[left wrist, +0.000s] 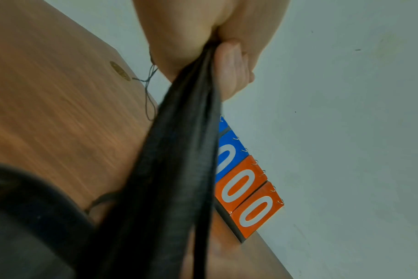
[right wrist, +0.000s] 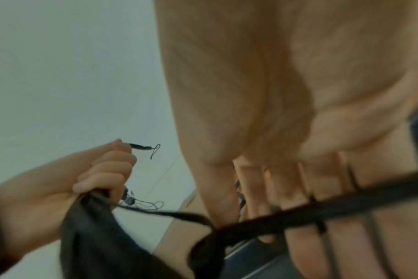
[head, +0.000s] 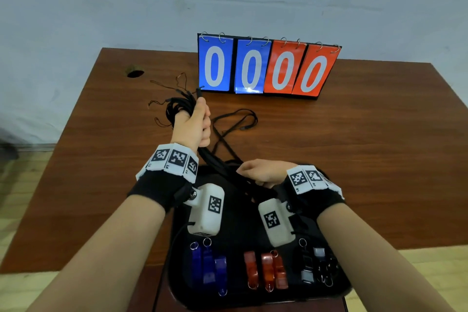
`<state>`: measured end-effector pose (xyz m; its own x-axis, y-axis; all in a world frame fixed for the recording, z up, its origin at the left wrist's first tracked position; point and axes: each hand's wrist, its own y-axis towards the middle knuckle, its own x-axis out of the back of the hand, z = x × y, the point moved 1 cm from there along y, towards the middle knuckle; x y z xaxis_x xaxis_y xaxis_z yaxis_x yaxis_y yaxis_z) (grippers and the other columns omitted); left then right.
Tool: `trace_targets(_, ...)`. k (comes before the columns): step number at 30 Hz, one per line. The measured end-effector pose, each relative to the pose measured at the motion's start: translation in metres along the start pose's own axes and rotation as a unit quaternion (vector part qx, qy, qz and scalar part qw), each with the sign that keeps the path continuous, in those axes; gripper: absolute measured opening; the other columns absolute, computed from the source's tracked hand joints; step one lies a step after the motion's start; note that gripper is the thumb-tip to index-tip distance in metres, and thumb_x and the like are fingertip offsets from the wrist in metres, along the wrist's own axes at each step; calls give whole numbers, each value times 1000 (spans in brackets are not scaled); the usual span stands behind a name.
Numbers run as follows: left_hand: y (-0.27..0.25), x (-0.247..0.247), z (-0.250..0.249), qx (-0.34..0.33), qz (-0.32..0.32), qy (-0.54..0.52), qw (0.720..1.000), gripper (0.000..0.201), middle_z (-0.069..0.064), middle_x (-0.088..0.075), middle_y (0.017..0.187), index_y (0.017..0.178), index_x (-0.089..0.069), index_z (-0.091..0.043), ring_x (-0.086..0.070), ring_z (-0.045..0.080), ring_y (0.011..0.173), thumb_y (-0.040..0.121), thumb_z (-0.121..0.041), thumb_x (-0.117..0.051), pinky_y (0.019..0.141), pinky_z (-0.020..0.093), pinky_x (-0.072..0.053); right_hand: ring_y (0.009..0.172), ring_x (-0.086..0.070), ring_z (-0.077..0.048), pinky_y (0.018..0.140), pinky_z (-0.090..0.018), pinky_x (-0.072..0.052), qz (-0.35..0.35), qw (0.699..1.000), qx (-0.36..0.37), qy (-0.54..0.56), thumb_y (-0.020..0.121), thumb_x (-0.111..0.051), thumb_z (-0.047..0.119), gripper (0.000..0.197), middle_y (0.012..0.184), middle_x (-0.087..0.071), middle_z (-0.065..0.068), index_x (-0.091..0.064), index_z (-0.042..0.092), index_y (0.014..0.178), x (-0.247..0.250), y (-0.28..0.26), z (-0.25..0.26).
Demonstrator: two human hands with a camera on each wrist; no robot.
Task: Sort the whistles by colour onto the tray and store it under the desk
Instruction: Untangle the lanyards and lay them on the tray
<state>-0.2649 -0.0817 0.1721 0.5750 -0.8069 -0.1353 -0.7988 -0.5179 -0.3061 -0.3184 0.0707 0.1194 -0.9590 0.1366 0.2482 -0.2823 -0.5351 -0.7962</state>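
Observation:
A black tray lies at the desk's near edge. On it, blue whistles lie at the left, orange whistles in the middle and black whistles at the right. My left hand is raised above the desk and grips the top of a bundle of black lanyards, fist closed round it. My right hand holds the lower part of the bundle over the tray's far end, and the cords run across its curled fingers.
A flip scoreboard showing 0000 in blue and orange stands at the back of the brown desk. One loose black lanyard lies on the desk behind my hands. A cable hole is at the back left.

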Motion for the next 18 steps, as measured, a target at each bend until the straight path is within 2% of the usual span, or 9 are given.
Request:
trace_targets(2,2,5,3,15,1,-1,1000,41,-11,-27,31,62,-39,-16,-19,2,25,99,-33,-36,32,11,-15,67,-54,-12,60,-21,-45,-41,998,20,-41,97,-43,26,21,84,-59,-3,-52,17,114,11,4,-3)
trace_targets(4,5,9,6,34,1,-8,999,40,-11,-27,31,62,-38,-16,-18,2,24,99,-33,-37,32,10,-14,78,-54,-13,68,-22,-47,-114,990,68,-45,94,-51,22,27,100,-60,-5,-55,13,119,25,6,-1)
trace_targets(7,11,14,10,55,2,-10,998,39,-12,-27,31,63,-39,-15,-19,2,24,99,-32,-37,32,11,-15,95,-53,-15,82,-24,-40,-285,951,88,-83,89,-57,16,24,107,-58,-4,-62,10,112,44,14,5)
trace_targets(8,14,16,10,59,2,-10,998,39,-12,-27,31,63,-39,-15,-19,2,24,99,-32,-37,32,10,-15,102,-54,-17,84,-23,-38,-319,939,84,-96,88,-59,15,25,111,-59,-6,-63,10,112,49,19,8)
trace_targets(12,27,21,9,74,-9,-22,997,40,-11,-26,31,62,-39,-16,-19,2,24,98,-33,-38,31,10,-15,121,-51,-25,100,-31,-42,-342,931,38,-123,85,-59,5,37,130,-54,-8,-59,12,122,65,53,20)
trace_targets(15,37,21,12,81,-10,-24,996,40,-11,-26,31,63,-39,-16,-19,2,24,98,-34,-38,32,10,-15,123,-49,-28,100,-35,-44,-324,931,-10,-170,86,-56,2,44,137,-47,-10,-54,15,128,70,74,24)
trace_targets(18,43,18,17,87,-1,-10,996,39,-11,-26,31,63,-39,-15,-19,3,24,98,-33,-39,32,11,-16,121,-48,-30,99,-36,-44,-346,918,-17,-195,89,-55,3,31,133,-43,-12,-58,10,118,69,83,25)
